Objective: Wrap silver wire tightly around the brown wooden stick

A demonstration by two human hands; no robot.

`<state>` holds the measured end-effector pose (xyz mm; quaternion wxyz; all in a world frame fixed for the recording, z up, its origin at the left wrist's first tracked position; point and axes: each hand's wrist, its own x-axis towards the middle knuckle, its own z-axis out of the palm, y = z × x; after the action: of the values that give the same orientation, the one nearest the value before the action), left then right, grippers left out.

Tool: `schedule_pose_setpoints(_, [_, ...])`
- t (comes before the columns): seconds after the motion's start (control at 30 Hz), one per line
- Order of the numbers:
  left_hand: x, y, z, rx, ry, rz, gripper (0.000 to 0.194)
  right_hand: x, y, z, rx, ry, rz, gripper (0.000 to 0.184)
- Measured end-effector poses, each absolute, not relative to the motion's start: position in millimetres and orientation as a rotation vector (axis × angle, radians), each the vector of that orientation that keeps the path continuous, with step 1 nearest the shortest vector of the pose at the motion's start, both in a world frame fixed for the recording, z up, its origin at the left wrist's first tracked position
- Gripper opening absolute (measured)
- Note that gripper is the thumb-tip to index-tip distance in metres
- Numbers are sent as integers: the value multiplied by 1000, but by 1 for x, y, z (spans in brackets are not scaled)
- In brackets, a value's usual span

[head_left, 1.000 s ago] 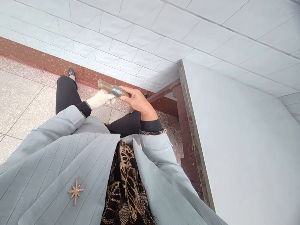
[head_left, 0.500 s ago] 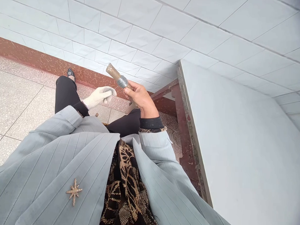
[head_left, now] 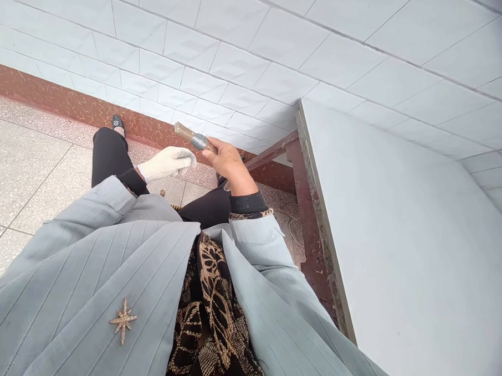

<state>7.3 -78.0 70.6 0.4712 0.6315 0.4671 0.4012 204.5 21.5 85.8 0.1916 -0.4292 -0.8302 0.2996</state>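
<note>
1. Head view, writing: no brand, label or lettering can be read on any item.
2. Head view, wooden handle (head_left: 192, 138): brown stick with a wire-wound band, grasped in the bare right hand (head_left: 227, 162); its free end points toward 10 o'clock, over the red skirting (head_left: 71, 105).
3. Head view, left hand (head_left: 169, 163): white glove, fingers loosely curled, holding nothing, just beside the handle at its 7 o'clock, apart from it.
4. Head view, edges: white tabletop (head_left: 399, 228) at 3 o'clock, its dark wooden edge near the right sleeve; tiled wall (head_left: 282, 45) at 12 o'clock; open speckled floor (head_left: 27, 161) at 9 o'clock.
</note>
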Motion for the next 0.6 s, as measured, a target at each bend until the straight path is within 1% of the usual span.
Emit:
schedule_pose_setpoints(0.1, [4,-78,78,1613,1136,899,16,203,12,95,-1480,-2535,400,37])
schedule_pose_setpoints(0.13, [2,-76,80,1676,1163,877,15,202,10,96,-1524,-2606,302,35])
schedule_pose_setpoints(0.2, [-2,-71,86,1834,1250,837,14,201,6,98,-1537,-2769,185,31])
schedule_pose_setpoints(0.27, [-8,-63,89,1974,1318,796,15,202,6,99,-1473,-2960,175,29])
schedule_pose_setpoints(0.33, [-14,-55,90,2058,1299,745,17,204,8,101,-1302,-3169,318,30])
schedule_pose_setpoints(0.43, [-23,-45,86,2033,1183,715,20,210,11,107,-896,-3305,780,36])
schedule_pose_setpoints(0.5, [-26,-41,79,1924,1138,755,21,215,10,111,-674,-3196,1047,43])
schedule_pose_setpoints(0.6, [-26,-39,64,1747,1133,847,19,221,3,117,-616,-2930,1199,53])
